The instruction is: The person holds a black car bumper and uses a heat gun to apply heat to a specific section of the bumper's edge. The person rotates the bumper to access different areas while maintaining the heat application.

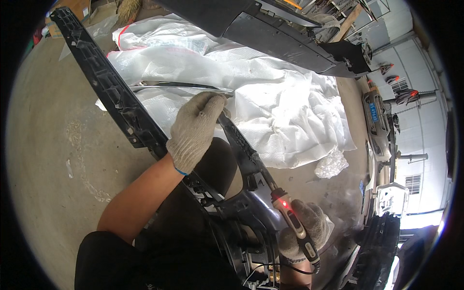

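At the far left, a brown cardboard box (55, 30) is standing on the grey concrete floor (53, 159), and a long, black, ribbed plastic strip (104, 79) is slanting from near it down toward the person's left wrist. The left hand (195, 128), wearing a pale knitted glove, is reaching forward, and its grip is clasping the top end of a narrow prong on a glossy, black, moulded plastic panel (258, 205). Beyond, a crumpled, white, woven-plastic sheet (290, 111) is covering the floor, with a dark, bumper-shaped plastic part (270, 38) showing at its far side. The panel is resting close before the person, between the hands. A slim, pale-and-dark hand tool (294, 220) is glowing red at one spot, its metal shaft pointing at the prong; whether the tip is touching cannot be told. The right hand (313, 226), similarly gloved, is wrapping its grip around the tool's handle. Farther right, a grey car bumper (379, 126) is standing near a white wall (420, 140).
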Motion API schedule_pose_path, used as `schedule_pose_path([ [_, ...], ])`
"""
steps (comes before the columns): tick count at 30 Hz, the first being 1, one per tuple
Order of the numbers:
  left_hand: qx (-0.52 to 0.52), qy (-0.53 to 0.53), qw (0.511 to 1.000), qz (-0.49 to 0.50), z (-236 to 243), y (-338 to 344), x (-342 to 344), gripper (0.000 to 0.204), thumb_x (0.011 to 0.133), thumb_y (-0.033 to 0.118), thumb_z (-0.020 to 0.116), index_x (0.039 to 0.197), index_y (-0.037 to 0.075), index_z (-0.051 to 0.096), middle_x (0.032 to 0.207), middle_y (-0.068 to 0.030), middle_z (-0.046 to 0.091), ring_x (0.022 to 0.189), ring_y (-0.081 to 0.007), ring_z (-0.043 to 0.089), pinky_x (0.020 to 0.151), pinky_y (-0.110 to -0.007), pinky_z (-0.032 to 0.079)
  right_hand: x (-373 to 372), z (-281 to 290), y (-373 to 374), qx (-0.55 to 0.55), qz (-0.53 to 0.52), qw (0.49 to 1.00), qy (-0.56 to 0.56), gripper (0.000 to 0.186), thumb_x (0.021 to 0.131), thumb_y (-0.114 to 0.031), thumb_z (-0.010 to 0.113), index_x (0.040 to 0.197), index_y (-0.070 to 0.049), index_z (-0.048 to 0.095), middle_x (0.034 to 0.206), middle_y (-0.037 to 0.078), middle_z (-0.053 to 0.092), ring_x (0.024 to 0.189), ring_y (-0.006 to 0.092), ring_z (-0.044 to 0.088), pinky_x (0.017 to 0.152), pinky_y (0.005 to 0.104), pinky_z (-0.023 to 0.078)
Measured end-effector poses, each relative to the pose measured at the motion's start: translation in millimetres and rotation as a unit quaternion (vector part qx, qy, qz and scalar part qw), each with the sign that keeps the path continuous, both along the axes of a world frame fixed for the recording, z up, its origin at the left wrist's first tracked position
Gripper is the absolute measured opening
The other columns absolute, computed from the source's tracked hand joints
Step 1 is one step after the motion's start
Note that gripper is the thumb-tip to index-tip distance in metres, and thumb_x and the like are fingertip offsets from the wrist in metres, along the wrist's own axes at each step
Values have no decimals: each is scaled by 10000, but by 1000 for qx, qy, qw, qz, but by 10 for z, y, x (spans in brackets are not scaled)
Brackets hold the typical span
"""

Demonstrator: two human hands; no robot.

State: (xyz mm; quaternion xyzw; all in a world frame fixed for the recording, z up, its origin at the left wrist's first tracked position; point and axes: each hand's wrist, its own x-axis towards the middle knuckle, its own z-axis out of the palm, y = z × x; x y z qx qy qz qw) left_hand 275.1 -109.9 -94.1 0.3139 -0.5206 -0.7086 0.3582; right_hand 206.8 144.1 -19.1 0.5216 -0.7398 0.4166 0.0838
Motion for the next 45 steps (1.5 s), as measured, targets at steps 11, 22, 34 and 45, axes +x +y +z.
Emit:
schedule_pose_path([
  [11, 10, 10, 1000, 6, 26, 20, -2, 270, 977, 194, 544, 1053, -52, 624, 885, -96, 659, 815, -159, 635, 782, -275, 520, -11, -66, 12, 26, -27, 998, 46, 452, 862, -437, 662, 1069, -37, 697, 784, 120, 650, 668, 233, 634, 600, 324, 480],
  [22, -1, 20, 1000, -2, -35, -3, -22, 260, 978, 184, 545, 1046, -54, 623, 883, -96, 655, 809, -159, 635, 781, -276, 520, 7, -67, 74, 39, -35, 999, 16, 526, 858, -488, 664, 1124, -34, 679, 797, 110, 656, 678, 206, 632, 602, 309, 479],
  [34, 3, 0, 1000, 5, -8, 2, -13, 260, 971, 186, 556, 1035, -55, 631, 884, -95, 656, 803, -150, 627, 781, -268, 513, -46, -38, 10, 74, 6, 992, 98, 404, 867, -402, 654, 1074, -56, 686, 784, 128, 654, 663, 243, 640, 596, 330, 490],
  [45, 0, 9, 1000, 3, -18, 1, -40, 258, 964, 182, 559, 1025, -57, 633, 848, -92, 655, 786, -149, 622, 764, -270, 508, -6, 82, -83, 99, 33, 986, 133, 537, 570, -169, 720, 1104, -111, 689, 750, 53, 626, 613, 233, 603, 567, 358, 462],
])
